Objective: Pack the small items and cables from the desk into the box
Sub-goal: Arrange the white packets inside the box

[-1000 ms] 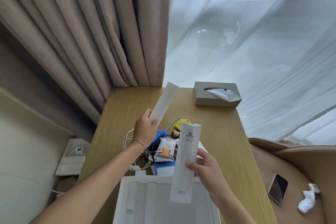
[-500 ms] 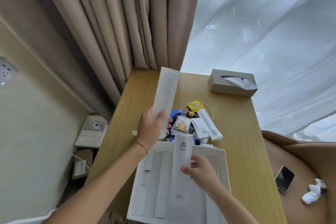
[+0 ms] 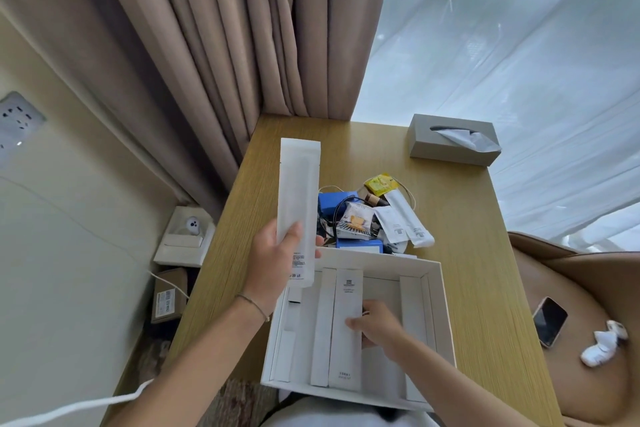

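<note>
A: How many long white packets do you count, taking the box (image 3: 437, 315) as the fixed mark?

B: Four. One lies inside the box (image 3: 344, 329), one is held above the box's far-left corner (image 3: 298, 204), and two shorter flat ones (image 3: 403, 224) lie in the pile just beyond the box's far wall.

A: And the hands?

B: Two. The left hand (image 3: 277, 262) grips the raised packet near its lower end, thumb across the front. The right hand (image 3: 377, 324) sits inside the box, fingers curled against the right edge of the packet lying there, pinching it.

A: Which way do they run?

B: The packet in the box lies flat, its long axis running from the box's near wall to its far wall, the printed logo end toward the far wall. The held one stands nearly upright, long axis tilted slightly, small print at the bottom.

A: Materials?

B: The box is white card, shallow and rectangular, with white strip dividers inside. The packets look like matte paper. The worktop (image 3: 460, 253) is pale wood grain.

A: What else is beyond the far wall?

B: One yellow sachet (image 3: 381, 184), a blue block (image 3: 334, 203), a snack pouch (image 3: 356, 220), and dark and white cables tangled together; I can't count them. Farther off stands one grey tissue box (image 3: 450, 146).
</note>
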The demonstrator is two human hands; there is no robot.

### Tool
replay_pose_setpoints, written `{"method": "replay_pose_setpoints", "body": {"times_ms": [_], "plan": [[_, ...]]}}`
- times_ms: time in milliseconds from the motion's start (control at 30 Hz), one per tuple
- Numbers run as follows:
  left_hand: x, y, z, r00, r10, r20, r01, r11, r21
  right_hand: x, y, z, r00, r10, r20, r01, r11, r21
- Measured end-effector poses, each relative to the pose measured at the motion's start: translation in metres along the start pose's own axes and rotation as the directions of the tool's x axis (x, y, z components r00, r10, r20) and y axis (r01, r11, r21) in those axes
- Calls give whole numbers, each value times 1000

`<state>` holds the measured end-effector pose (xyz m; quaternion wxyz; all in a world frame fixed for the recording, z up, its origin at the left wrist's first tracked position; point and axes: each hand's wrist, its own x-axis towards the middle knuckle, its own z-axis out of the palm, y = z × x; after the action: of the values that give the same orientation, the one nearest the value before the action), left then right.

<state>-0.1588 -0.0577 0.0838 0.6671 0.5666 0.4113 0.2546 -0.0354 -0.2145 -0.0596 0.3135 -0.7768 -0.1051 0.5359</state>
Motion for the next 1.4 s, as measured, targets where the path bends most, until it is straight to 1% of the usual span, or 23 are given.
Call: {"method": "replay_pose_setpoints", "body": {"times_ms": [200, 267, 333, 400, 467, 533, 633, 733, 867, 967, 1033, 1133, 1200, 1400], "plan": [[-20, -11, -3, 990, -135, 37, 134, 991, 14, 14, 13, 5, 997, 37, -64, -43, 994, -97], [-26, -16, -2, 981, -185, 66, 183, 983, 31, 16, 14, 6, 995, 21, -93, -39, 979, -199], [-31, -22, 1, 968, -232, 97, 229, 973, 39, 17, 14, 5, 993, -25, -114, -20, 925, -379], [-34, -27, 4, 956, -267, 120, 260, 963, 71, 17, 16, 4, 990, -65, -126, -16, 832, -555], [-35, -33, 8, 940, -307, 151, 293, 950, 104, 17, 15, 2, 986, -94, -136, -16, 762, -647], [-35, -41, 11, 918, -352, 186, 326, 933, 155, 15, 12, 2, 986, -106, -129, -10, 735, -678], [-36, -54, 16, 886, -402, 233, 345, 905, 249, 5, 1, -6, 985, -105, -135, -9, 754, -657], [-37, -63, 21, 841, -456, 292, 362, 874, 324, -10, -11, -26, 970, -155, -188, 19, 817, -577], [-39, -72, 34, 791, -530, 305, 398, 825, 402, -32, -23, -56, 934, -214, -284, 55, 876, -479], [-39, -81, 47, 757, -576, 309, 404, 784, 472, -42, -26, -66, 923, -233, -307, 98, 912, -398], [-34, -89, 54, 747, -603, 281, 429, 759, 490, -46, -27, -70, 918, -241, -315, 115, 922, -371], [-21, -106, 63, 743, -640, 198, 468, 708, 529, -49, -25, -72, 912, -259, -317, 136, 922, -362], [-16, -120, 70, 755, -637, 158, 453, 680, 576, -51, -22, -72, 913, -263, -311, 146, 924, -353], [-9, -149, 86, 760, -636, 133, 402, 620, 674, -56, -16, -76, 915, -270, -300, 168, 930, -327]]}}
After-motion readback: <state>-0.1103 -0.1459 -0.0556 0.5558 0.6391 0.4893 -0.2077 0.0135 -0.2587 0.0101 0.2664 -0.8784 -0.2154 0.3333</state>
